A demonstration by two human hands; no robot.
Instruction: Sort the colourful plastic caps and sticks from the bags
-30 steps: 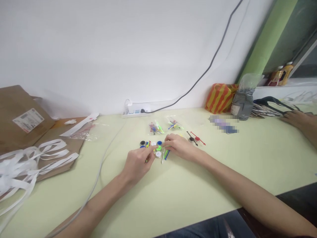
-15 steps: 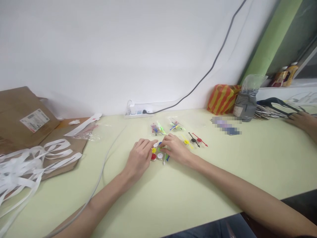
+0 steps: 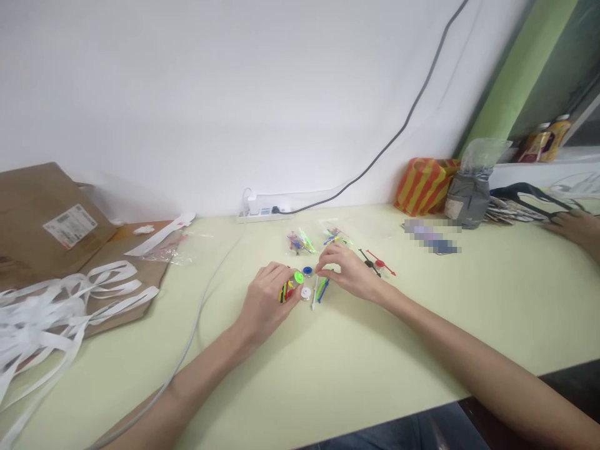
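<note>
My left hand [image 3: 269, 300] lies curled over a small group of coloured plastic pieces [image 3: 287, 290], red, yellow and black, which its fingers partly hide. Beside it are a green disc [image 3: 299, 277], a white disc [image 3: 305, 292] and a blue disc [image 3: 307, 270]. My right hand [image 3: 349, 272] hovers just to the right, its fingertips close together above thin blue and green sticks [image 3: 321, 290]. Whether it holds anything is unclear. Behind are small clear bags of parts [image 3: 297, 242], plus red and black clock hands [image 3: 377, 263].
The pale green table [image 3: 356, 350] carries a brown paper bag [image 3: 51, 228], white straps [image 3: 47, 306], a grey cable [image 3: 199, 319], a power strip [image 3: 262, 214], a striped orange bag [image 3: 424, 186], and a grey packet [image 3: 469, 200]. A co-worker's hand [image 3: 574, 228] rests at the right edge.
My left hand has curled over the red and yellow pieces, and the green disc now shows beside it. My right hand has lifted slightly and drawn back to the right.
</note>
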